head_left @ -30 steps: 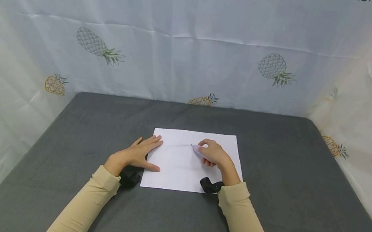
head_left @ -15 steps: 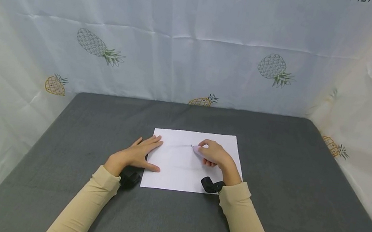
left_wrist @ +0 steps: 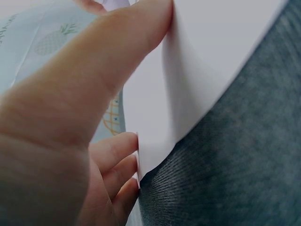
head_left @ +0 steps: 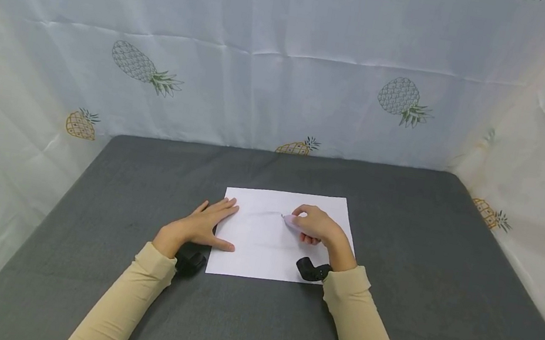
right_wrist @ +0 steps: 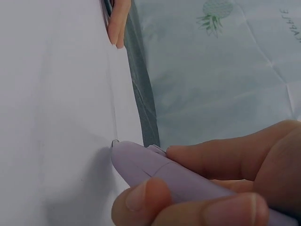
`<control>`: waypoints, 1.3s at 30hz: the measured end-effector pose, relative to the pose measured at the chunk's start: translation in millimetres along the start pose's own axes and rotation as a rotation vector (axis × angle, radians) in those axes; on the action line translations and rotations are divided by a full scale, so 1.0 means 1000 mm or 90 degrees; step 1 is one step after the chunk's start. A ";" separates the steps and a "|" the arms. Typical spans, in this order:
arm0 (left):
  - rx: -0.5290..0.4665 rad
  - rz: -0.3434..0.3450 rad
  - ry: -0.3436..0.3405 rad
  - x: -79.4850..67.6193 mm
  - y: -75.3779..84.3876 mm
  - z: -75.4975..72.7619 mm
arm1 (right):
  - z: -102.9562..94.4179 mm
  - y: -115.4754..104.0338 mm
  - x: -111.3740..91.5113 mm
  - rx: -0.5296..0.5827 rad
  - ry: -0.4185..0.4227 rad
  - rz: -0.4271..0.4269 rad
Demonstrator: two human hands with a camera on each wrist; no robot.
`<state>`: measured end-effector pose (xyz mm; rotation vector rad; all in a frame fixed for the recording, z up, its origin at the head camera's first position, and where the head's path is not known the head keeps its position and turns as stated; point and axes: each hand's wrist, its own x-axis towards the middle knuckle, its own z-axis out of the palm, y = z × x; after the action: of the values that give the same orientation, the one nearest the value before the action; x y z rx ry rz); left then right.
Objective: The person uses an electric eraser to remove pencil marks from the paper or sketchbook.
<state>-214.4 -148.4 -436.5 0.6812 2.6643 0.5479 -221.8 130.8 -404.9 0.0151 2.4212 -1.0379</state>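
Observation:
A white sheet of paper [head_left: 252, 244] lies on the grey-covered table. My left hand [head_left: 205, 225] rests with spread fingers on its left edge; in the left wrist view the thumb [left_wrist: 141, 28] presses on the paper. My right hand [head_left: 319, 228] grips a lavender utility knife [right_wrist: 164, 172] between thumb and fingers, its small metal tip at the paper. A thin line runs across the sheet from this tip toward the left hand. Part of the knife's body is hidden in the right hand.
Dark wrist cameras sit below both hands, the right one [head_left: 311, 270] over the paper's lower right. Grey cloth [head_left: 426, 248] surrounds the sheet. Behind and beside the table hang white curtains [head_left: 284, 94] with pineapple prints.
My right hand has shifted slightly to the right with the utility knife, whose tip moved a little along the paper. The left hand has stayed in place.

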 end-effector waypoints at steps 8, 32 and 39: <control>0.002 0.006 0.004 0.002 0.000 0.001 | 0.004 0.000 0.002 0.015 0.020 -0.017; 0.000 -0.002 -0.002 0.002 -0.002 0.001 | 0.001 -0.001 0.001 -0.015 0.002 -0.008; -0.001 -0.003 -0.002 0.002 -0.002 0.001 | 0.000 -0.002 -0.001 -0.015 -0.004 0.000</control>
<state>-216.4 -148.5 -438.7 0.6743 2.6618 0.5474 -221.6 129.7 -403.6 0.0041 2.4282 -1.0070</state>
